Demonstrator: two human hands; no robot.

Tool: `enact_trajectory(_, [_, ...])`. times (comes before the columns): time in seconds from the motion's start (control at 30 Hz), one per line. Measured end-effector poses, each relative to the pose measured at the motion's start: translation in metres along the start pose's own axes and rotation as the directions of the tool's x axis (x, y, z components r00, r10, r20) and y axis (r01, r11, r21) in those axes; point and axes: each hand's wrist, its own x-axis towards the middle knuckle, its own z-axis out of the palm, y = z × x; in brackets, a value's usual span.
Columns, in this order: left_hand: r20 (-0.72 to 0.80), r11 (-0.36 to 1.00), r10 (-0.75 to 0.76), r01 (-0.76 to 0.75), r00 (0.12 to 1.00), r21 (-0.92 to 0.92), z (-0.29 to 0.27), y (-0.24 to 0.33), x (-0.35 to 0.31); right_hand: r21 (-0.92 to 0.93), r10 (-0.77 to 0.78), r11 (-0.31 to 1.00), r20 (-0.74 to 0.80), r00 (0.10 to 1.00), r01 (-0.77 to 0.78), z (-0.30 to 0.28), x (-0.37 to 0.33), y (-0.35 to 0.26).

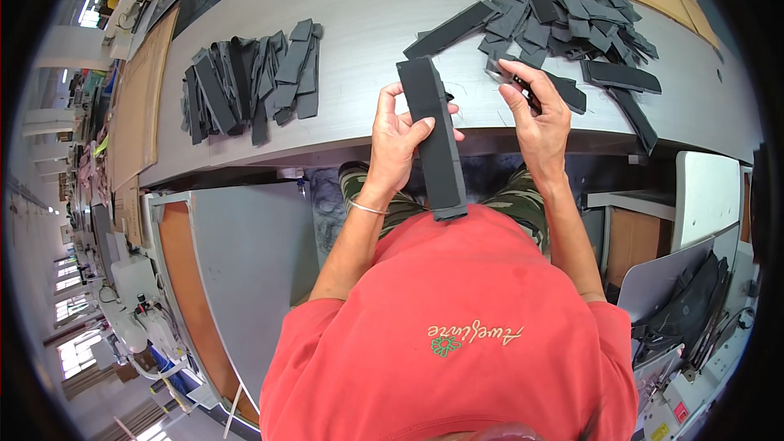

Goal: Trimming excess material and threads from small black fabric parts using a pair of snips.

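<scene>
Left hand (398, 140) grip closed on long black strip (437, 143); right hand (537, 118) pinching small dark piece (523, 86). Loose strip heap (563, 12) at one o'clock, neat stack (249, 77) at ten, on tabletop (367, 24).

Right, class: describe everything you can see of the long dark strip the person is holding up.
The strip is a long, flat, dark grey rectangle that looks like foam or felt. The left hand grips it near the upper part, thumb across the front. It stands nearly upright, slightly tilted, above the grey table's edge, its lower end hanging free over the lap.
</scene>
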Motion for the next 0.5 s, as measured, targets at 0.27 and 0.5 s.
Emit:
enact_trajectory(0.27, [0.097,0.961,-0.17,0.187,0.981,-0.203,-0.006,0.007,0.001,0.008,-0.066,0.998,0.212,0.975,0.065,-0.001,-0.003,0.0])
enact_trajectory(0.5, [0.3,0.917,-0.209,0.293,0.931,-0.27,-0.007,0.004,-0.003,0.281,0.219,0.882,0.467,0.857,-0.378,0.008,-0.008,0.004])
